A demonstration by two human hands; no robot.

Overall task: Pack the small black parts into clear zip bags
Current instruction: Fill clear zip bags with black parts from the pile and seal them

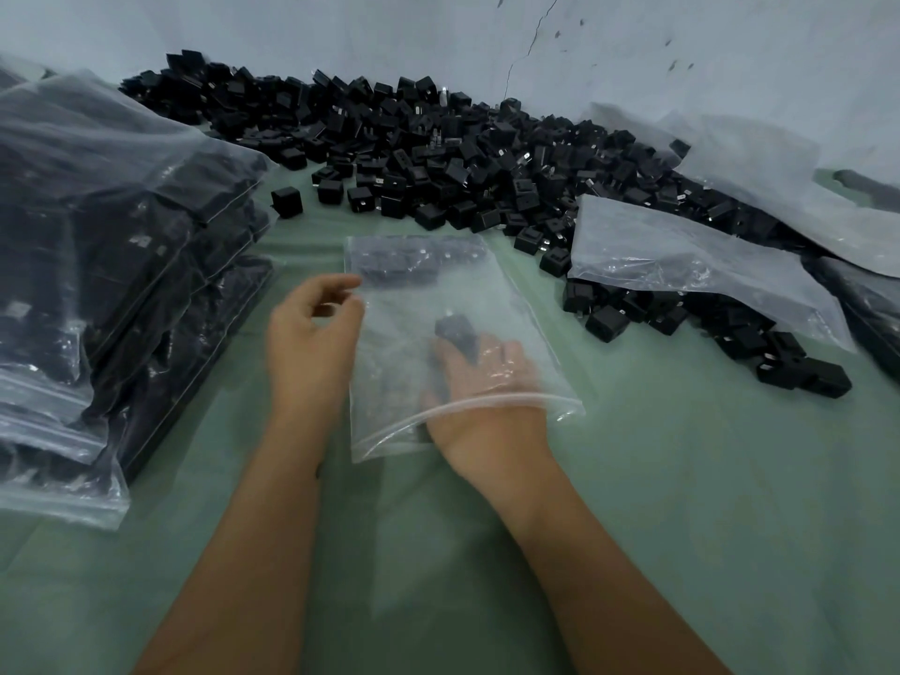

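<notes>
Green table cover (633,528), grey cracked wall (438,31) at 12. Loose black parts (438,153) heaped 12–2, filled bags (97,236) at 9. Centre: clear zip bag (414,294) – left hand (311,343) pinching its edge, right hand (479,382) inside, fingers curled round one part (455,333). Best dropped deep, mouth kept wide.

zip bag (438,304): thin clear plastic film, glossy, creased, with a thicker ridged seal strip. small black parts (438,158): moulded black plastic, matt to faintly satin, some with small bright metal prongs. filled bags (97,285) at the worktop's left edge: same glossy film. worktop (633,479): pale green cloth-like covering, matt, smooth. wall (389,31): pale, matt, cracked.
</notes>
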